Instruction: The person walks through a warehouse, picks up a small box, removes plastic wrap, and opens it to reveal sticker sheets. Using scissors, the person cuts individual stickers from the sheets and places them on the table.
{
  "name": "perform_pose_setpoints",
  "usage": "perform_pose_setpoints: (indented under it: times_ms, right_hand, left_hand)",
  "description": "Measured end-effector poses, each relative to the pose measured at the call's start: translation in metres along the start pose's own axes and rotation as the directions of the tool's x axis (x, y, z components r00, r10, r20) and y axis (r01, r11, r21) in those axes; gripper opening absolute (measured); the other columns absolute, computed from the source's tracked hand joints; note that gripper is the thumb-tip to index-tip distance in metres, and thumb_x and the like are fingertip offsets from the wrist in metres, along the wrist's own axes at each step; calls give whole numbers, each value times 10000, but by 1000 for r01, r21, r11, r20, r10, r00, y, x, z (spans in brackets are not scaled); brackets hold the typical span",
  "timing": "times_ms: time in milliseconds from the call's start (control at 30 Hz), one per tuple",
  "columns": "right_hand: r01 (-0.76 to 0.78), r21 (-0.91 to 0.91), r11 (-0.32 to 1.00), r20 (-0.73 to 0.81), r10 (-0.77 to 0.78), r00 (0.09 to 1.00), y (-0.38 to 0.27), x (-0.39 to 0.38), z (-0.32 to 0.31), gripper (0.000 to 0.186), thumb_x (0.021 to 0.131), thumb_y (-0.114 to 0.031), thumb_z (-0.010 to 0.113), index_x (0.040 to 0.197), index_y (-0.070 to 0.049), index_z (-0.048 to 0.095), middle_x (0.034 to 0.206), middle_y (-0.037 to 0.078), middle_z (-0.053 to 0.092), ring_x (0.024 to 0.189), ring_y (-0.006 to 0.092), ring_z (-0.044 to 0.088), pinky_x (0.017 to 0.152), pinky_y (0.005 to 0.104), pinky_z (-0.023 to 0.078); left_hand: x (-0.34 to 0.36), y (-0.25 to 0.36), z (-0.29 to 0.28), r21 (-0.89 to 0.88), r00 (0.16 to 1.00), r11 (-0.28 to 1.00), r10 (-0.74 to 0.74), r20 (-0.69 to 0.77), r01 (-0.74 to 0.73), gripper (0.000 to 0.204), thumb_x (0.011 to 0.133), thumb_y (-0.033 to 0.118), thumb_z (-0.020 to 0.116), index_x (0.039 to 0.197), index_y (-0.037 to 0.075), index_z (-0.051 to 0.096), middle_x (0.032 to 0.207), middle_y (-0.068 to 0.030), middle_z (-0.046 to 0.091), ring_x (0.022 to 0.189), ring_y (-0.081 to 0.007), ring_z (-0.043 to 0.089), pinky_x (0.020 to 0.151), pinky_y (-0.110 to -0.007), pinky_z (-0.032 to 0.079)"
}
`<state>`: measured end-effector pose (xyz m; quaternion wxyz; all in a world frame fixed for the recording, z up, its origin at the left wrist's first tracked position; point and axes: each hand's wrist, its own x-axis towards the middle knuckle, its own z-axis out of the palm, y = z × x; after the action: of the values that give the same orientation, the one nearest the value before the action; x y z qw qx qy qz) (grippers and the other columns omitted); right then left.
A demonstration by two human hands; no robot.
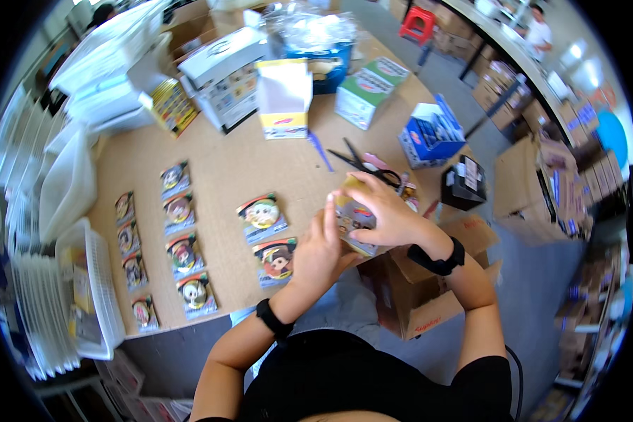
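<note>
Near the table's front edge I have a small yellow printed box. My right hand is closed over it, with fingers across its top and the thumb on its printed face. My left hand presses against the box's left side, fingers straight and thumb beneath. Just left of that hand lie two printed foil packets, an upper one and a lower one. Further left, several similar packets form a column, with smaller packets in another. Beyond my right hand lie black scissors.
Along the table's back stand an open yellow-white box, a white carton and a green box. A blue box and a black box sit at right. White baskets flank the left edge. An open cardboard carton is below the front edge.
</note>
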<state>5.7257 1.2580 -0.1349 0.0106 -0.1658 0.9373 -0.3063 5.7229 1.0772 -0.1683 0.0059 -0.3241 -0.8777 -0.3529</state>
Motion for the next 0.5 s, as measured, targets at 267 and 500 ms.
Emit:
perform_pose_setpoints:
  times_ms: [267,500]
  right_hand:
    - [123,-317,940,113,-92,989,-25,13,-7,577,639,-243,643,1173,-73,507,1289,294,331,1133,430,401,917,452,358]
    - [206,-294,933,279,-123,952,-28,27,-9,633,637,-239,659,1214,-68,460,1307,334,275,1180,441,357,907,457,363]
  left_hand:
    - [-10,-13,-20,-227,985,969,-57,161,93,939,678,167,725,1357,-35,107,1020,-316,520,922,-412,564,739,-395,491]
    - [-19,-20,-31,-314,980,946,-19,197,81,833,733,129,681,1348,-38,144,1075,-311,512,984,-414,545,808,-399,465]
